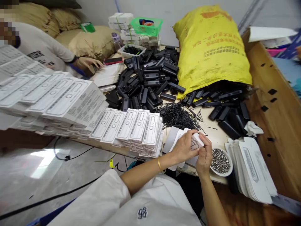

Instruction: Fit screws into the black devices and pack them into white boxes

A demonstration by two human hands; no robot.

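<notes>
Both hands, left hand point(184, 147) and right hand point(204, 153), pinch a small white box point(196, 140) above the table point(215, 133) edge. A slip could knock the bowl of screws point(220, 161) just beside, or the stacked boxes point(141, 128) nearby.

"ORK" on co-worker's white shirt point(37, 51); sack point(213, 47) print illegible.

My left hand point(185, 147): bare, no glove; thin gold bangle point(159, 164) at the wrist; forearm uncovered up to a loose white short sleeve point(110, 191). My right hand point(204, 157): bare, no ring that I can see; forearm uncovered. Torso: white garment point(150, 207); small dark printed mark point(142, 213) on the fabric, too blurred to read.
</notes>
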